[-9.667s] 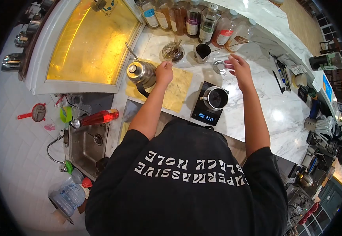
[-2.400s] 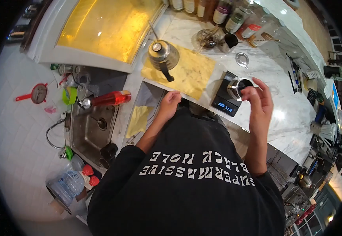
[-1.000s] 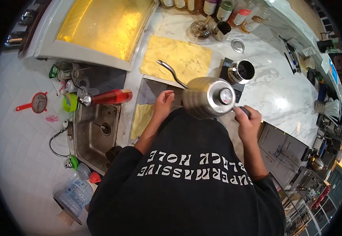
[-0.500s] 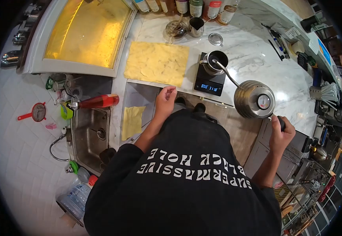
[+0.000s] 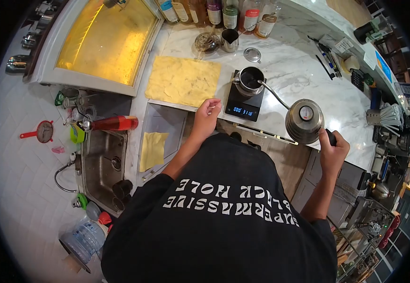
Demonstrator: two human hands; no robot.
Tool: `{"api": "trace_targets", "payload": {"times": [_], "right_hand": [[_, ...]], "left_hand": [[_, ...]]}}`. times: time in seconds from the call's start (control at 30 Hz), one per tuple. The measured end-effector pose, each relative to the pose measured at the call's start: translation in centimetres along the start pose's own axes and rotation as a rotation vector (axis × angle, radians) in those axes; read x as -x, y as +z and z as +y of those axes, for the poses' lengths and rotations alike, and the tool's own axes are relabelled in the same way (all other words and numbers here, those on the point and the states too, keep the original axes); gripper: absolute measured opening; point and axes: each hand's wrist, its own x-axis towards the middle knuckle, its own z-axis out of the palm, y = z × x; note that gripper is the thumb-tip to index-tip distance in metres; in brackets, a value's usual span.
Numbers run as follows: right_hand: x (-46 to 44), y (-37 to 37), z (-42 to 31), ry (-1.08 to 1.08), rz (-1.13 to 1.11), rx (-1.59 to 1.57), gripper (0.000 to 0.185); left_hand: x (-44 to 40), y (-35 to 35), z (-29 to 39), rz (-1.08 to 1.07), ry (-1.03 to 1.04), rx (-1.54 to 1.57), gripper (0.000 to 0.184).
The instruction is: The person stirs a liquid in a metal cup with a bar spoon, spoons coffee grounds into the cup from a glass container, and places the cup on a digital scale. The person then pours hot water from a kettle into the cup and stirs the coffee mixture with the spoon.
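Observation:
My right hand (image 5: pixel 333 151) is wrapped round the black handle of a steel gooseneck kettle (image 5: pixel 304 121). The kettle's spout tip is over the rim of a metal cup (image 5: pixel 250 80) with dark contents. That cup stands on a black digital scale (image 5: pixel 242 106) with lit blue digits. My left hand (image 5: pixel 208 114) is near the counter edge, left of the scale, fingers loosely curled; whether anything is between them is hidden. A yellow cloth (image 5: pixel 183 80) lies flat beyond it. Past the scale lies a small round metal lid (image 5: pixel 252 54).
A dark pitcher (image 5: pixel 229 40) and a glass bowl (image 5: pixel 207 42) stand in front of a row of bottles (image 5: pixel 230 16). On the left are a sink (image 5: pixel 102 165) and a red bottle (image 5: pixel 115 123). Pens (image 5: pixel 327 56) lie at the right.
The kettle has left the yellow cloth and is in my right hand, moved rightward, its spout now over the cup. My left hand has come back from the far counter to the near edge.

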Motion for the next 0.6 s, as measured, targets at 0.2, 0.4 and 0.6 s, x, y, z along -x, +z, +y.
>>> {"api": "trace_targets", "payload": {"times": [0.2, 0.4, 0.6], "right_hand": [[-0.6, -0.1, -0.1, -0.109, 0.0, 0.083, 0.046], [-1.1, -0.3, -0.5, -0.084, 0.031, 0.04, 0.04], [-1.2, -1.2, 0.2, -0.088, 0.046, 0.059, 0.039]], "left_hand": [[0.3, 0.2, -0.3, -0.008, -0.033, -0.066, 0.03], [0.3, 0.6, -0.6, 0.039, -0.035, -0.022, 0.028], [0.3, 0.8, -1.1, 0.03, -0.041, -0.008, 0.028]]}}
